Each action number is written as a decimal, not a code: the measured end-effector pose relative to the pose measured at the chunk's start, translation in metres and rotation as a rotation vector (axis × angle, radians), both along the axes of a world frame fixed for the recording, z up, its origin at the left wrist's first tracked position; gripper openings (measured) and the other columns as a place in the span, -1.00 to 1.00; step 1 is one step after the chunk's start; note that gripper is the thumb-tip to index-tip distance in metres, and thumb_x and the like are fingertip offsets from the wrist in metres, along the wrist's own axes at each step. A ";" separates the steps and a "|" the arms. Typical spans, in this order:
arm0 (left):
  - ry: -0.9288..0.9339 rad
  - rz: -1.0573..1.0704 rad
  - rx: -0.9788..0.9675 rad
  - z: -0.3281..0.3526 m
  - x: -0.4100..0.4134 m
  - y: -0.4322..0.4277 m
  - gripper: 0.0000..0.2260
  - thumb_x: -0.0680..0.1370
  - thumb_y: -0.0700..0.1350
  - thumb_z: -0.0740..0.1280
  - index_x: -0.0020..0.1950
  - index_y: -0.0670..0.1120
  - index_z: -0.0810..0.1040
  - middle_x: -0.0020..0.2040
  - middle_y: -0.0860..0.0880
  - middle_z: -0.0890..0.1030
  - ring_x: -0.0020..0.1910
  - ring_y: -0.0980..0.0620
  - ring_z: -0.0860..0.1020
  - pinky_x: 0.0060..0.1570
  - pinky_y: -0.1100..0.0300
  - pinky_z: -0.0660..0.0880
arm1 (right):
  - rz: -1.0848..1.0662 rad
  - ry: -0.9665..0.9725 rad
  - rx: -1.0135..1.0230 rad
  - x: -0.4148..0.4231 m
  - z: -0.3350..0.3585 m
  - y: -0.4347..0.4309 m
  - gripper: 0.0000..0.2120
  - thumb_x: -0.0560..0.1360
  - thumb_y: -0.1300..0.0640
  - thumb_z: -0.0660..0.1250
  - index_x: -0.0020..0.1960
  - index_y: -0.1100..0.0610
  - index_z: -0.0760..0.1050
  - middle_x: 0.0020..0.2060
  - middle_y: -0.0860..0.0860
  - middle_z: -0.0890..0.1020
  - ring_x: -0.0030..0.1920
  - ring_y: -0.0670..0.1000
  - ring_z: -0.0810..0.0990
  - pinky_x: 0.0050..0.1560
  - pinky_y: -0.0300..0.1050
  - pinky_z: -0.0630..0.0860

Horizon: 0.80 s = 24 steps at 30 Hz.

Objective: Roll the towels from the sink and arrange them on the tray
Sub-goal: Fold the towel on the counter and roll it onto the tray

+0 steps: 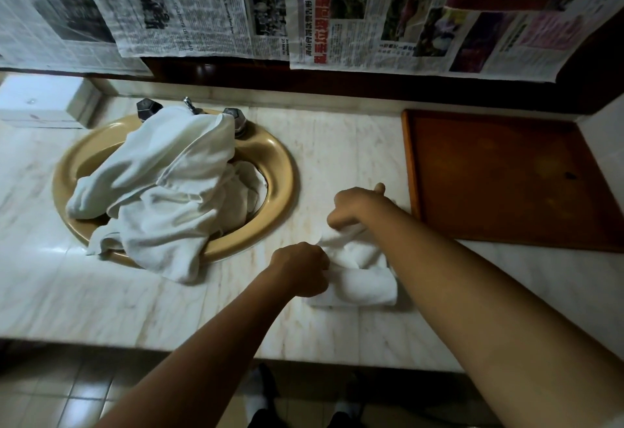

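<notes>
In the head view, a small white towel (364, 284) lies bunched on the marble counter (337, 143), between the beige sink (282, 170) and the wooden tray (499, 174), touching neither. The left hand (300, 267) is at the towel's left edge, fingers curled tight and gripping the cloth there. The right hand (358, 206) is at the far end of the towel, its fingers curled down and pinching a raised fold, thumb pointing toward the tray; the right forearm crosses over the towel's right side and hides part of it. A pile of white towels (158, 184) fills the sink basin and spills over its near rim onto the counter, covering part of the faucet (189, 105). Newspaper sheets (371, 12) hang on the wall behind.
</notes>
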<state>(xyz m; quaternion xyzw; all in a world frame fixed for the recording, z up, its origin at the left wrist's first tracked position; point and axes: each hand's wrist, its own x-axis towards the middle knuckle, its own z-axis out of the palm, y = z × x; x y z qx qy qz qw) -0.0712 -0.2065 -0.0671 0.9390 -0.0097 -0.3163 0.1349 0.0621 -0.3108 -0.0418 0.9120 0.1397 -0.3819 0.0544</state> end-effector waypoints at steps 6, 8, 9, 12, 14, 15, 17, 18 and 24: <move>0.002 0.012 -0.003 -0.002 0.000 -0.001 -0.65 0.49 0.01 0.34 0.28 0.20 0.57 0.21 0.04 0.58 0.17 -0.06 0.57 -0.02 0.16 0.44 | -0.097 0.094 0.077 0.002 -0.007 -0.006 -0.76 0.37 0.04 0.15 -0.01 0.06 0.46 -0.03 0.07 0.51 0.01 0.13 0.46 0.14 0.07 0.27; 0.002 0.023 -0.007 -0.003 0.000 0.000 -0.65 0.49 0.00 0.34 0.27 0.21 0.58 0.21 0.05 0.58 0.16 -0.06 0.58 -0.04 0.17 0.42 | -0.041 0.054 0.060 0.003 -0.018 -0.006 -0.81 0.40 0.07 0.06 -0.09 0.04 0.42 -0.01 0.08 0.48 0.10 0.17 0.46 0.21 0.11 0.29; 0.003 0.025 -0.008 -0.003 0.000 0.000 -0.65 0.48 -0.01 0.34 0.27 0.21 0.58 0.21 0.04 0.58 0.17 -0.06 0.58 -0.05 0.18 0.42 | 0.001 0.029 0.065 0.003 -0.022 -0.006 -0.81 0.42 0.12 0.05 -0.10 0.06 0.42 -0.02 0.06 0.50 0.09 0.16 0.45 0.21 0.13 0.26; 0.001 0.031 -0.005 -0.003 0.000 -0.001 -0.65 0.48 -0.01 0.34 0.26 0.21 0.58 0.20 0.05 0.59 0.16 -0.06 0.59 -0.05 0.17 0.43 | 0.116 -0.107 0.146 0.003 -0.033 -0.009 -0.78 0.48 0.26 0.10 -0.07 0.08 0.50 0.00 0.05 0.55 -0.02 0.12 0.49 0.17 0.06 0.36; 0.002 0.035 -0.005 -0.003 0.000 -0.001 -0.65 0.48 -0.01 0.34 0.24 0.21 0.59 0.19 0.05 0.60 0.14 -0.05 0.59 -0.05 0.17 0.44 | 0.155 -0.192 0.188 0.003 -0.036 -0.015 -0.76 0.48 0.29 0.18 0.03 0.08 0.55 0.07 0.03 0.50 -0.02 0.12 0.54 0.13 0.03 0.51; 0.005 0.038 -0.005 -0.004 0.000 -0.001 -0.66 0.47 -0.01 0.34 0.24 0.22 0.59 0.19 0.06 0.59 0.14 -0.05 0.59 -0.05 0.17 0.44 | 0.171 -0.208 0.178 0.002 -0.037 -0.018 -0.73 0.46 0.30 0.21 0.06 0.07 0.56 0.08 0.03 0.47 -0.02 0.11 0.54 0.15 0.05 0.51; 0.009 0.047 -0.009 -0.004 0.000 -0.001 -0.65 0.47 -0.02 0.34 0.24 0.22 0.58 0.19 0.06 0.59 0.15 -0.05 0.59 -0.06 0.18 0.41 | 0.211 -0.231 0.128 0.001 -0.040 -0.022 -0.69 0.41 0.29 0.23 0.09 0.05 0.54 0.07 0.02 0.45 -0.03 0.09 0.54 0.24 0.09 0.42; 0.009 0.048 -0.011 -0.005 0.000 -0.001 -0.64 0.47 -0.02 0.33 0.25 0.21 0.58 0.19 0.06 0.59 0.15 -0.05 0.59 -0.07 0.18 0.40 | 0.227 -0.243 0.113 0.001 -0.040 -0.023 -0.69 0.39 0.29 0.24 0.08 0.05 0.52 0.05 0.01 0.45 -0.05 0.08 0.53 0.27 0.11 0.36; 0.015 0.049 -0.018 -0.007 -0.003 -0.002 -0.63 0.48 -0.01 0.34 0.28 0.22 0.57 0.22 0.07 0.58 0.18 -0.04 0.58 -0.03 0.19 0.42 | 0.196 -0.205 0.082 -0.002 -0.051 -0.022 -0.77 0.41 0.30 0.23 -0.06 0.03 0.53 -0.10 0.00 0.57 -0.07 0.06 0.50 0.19 0.10 0.31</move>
